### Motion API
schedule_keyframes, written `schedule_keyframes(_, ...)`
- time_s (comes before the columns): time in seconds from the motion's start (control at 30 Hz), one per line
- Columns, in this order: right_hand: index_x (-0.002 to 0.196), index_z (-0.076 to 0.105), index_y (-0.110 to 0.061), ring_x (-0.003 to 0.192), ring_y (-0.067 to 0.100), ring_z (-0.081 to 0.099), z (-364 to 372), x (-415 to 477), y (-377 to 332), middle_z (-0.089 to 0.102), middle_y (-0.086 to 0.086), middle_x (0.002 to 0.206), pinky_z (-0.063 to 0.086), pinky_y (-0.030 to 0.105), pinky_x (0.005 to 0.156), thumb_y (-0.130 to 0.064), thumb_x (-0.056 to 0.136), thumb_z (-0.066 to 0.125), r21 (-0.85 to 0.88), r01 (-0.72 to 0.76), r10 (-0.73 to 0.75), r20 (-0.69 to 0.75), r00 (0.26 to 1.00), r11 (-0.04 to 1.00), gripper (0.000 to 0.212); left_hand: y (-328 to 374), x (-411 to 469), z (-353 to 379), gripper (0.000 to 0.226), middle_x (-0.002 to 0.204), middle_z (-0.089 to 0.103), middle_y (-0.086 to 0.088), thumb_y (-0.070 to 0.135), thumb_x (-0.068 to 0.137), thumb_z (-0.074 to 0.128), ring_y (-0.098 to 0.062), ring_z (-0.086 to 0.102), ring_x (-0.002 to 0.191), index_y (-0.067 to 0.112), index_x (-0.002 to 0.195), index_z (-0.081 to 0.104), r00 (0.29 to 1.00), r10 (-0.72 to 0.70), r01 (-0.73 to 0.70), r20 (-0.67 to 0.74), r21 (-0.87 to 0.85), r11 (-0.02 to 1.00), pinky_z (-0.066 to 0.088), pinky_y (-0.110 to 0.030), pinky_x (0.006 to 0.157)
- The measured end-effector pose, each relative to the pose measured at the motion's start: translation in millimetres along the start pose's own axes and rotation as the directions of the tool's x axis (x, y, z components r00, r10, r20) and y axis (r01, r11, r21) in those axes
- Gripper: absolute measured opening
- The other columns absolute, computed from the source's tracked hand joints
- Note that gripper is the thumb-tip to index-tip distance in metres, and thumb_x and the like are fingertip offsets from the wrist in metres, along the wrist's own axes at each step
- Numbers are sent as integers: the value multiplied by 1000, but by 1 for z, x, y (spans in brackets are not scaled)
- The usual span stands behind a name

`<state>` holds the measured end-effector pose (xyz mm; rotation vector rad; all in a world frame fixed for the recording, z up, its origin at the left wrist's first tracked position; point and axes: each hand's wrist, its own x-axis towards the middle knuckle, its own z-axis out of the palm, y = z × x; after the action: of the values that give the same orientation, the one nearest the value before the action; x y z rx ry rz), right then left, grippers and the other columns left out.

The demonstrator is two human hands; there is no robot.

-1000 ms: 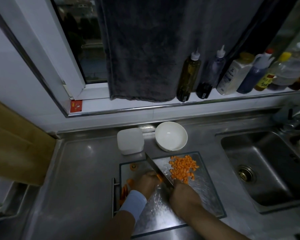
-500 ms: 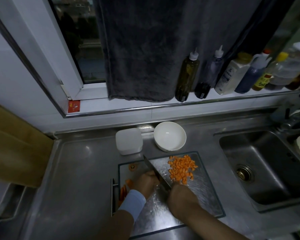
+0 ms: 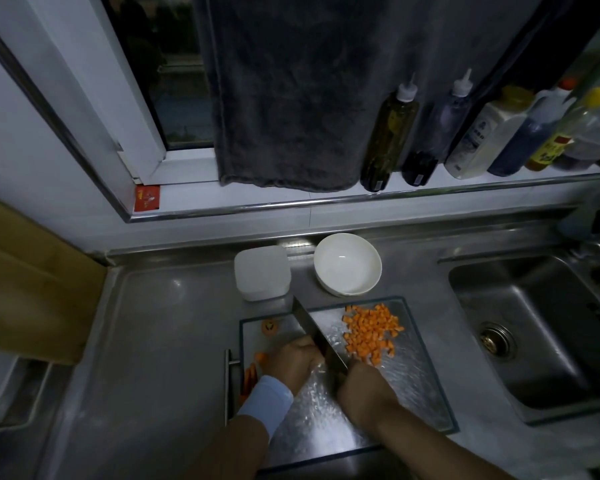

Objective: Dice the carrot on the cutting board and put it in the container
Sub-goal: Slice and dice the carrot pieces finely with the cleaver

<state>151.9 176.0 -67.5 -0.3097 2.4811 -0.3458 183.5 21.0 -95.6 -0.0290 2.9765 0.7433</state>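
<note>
A clear glass cutting board [image 3: 406, 386] lies on the steel counter. A heap of diced carrot [image 3: 369, 332] sits at its far right. Uncut carrot strips [image 3: 250, 375] and a carrot end [image 3: 270, 327] lie along its left side. My right hand [image 3: 364, 388] grips the handle of a cleaver [image 3: 314, 329], whose blade points away to the upper left. My left hand [image 3: 293, 362], with a pale blue wristband, is curled over carrot pieces right against the blade; those pieces are hidden under the fingers. A white square container [image 3: 261, 277] stands just behind the board.
A white bowl [image 3: 347, 263] stands beside the container. The sink [image 3: 541, 327] opens on the right. Several bottles [image 3: 388, 133] line the window ledge under a hanging dark towel [image 3: 291, 98]. A brown board [image 3: 32, 282] leans at the left.
The hands and cleaver stay in nearly the same place on the board, with the blade shifting slightly beside my left fingers. The diced heap is unchanged.
</note>
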Motion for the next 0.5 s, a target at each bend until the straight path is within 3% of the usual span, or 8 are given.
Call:
schedule_keyframes(0.03,119,59,-7,113,26,60,-2,2,-5,64,13,120,45,29,94,-26,98,44,4,11,-11,-9,1000,1000,32,1,1,-3,17,113,64,4,19,92,58,-7,56,101,17,101,71,998,-53,53,13,-2,999,34,-8,86)
schedule_keyframes(0.07,118,59,-8,114,26,60,-3,5,-10,64,13,120,45,28,93,-29,98,45,0,29,-29,-22,999,1000,32,0,0,-5,8,101,67,6,16,82,71,-4,60,91,19,89,74,996,-73,76,44,-69,995,31,-4,83)
schedule_keyframes(0.13,112,62,-10,110,26,62,-6,10,-18,66,12,116,48,29,89,-33,95,50,33,52,-51,-39,998,998,31,3,2,-6,22,77,68,6,7,57,89,0,59,65,20,64,73,998,-21,27,56,-119,992,22,7,77)
schedule_keyframes(0.17,109,63,-10,108,27,63,-8,12,-21,67,11,114,50,30,87,-34,94,51,31,59,-58,-32,998,998,31,4,2,-5,21,75,68,2,2,58,87,-4,58,66,17,62,72,998,-9,18,64,-145,989,18,11,76)
schedule_keyframes(0.3,111,62,-10,111,26,62,-8,8,-16,66,11,116,49,30,90,-34,96,49,29,69,-68,-15,998,997,31,0,1,-1,11,101,65,-2,8,85,63,-11,59,91,10,84,74,998,-61,56,-20,-204,977,25,2,77)
schedule_keyframes(0.4,114,61,-14,112,24,61,-10,1,-5,65,9,119,46,28,89,-36,98,45,39,72,-70,-56,996,997,31,-1,1,-2,15,110,60,3,18,89,59,-9,56,96,15,93,73,995,-90,81,-32,-208,975,31,-4,81)
schedule_keyframes(0.5,113,62,-19,106,25,64,-22,-5,3,68,5,114,49,31,85,-42,96,47,123,54,-42,-100,994,991,33,-1,2,-5,13,109,60,3,17,88,62,-10,55,98,16,94,74,995,-96,91,-18,-185,978,25,3,79)
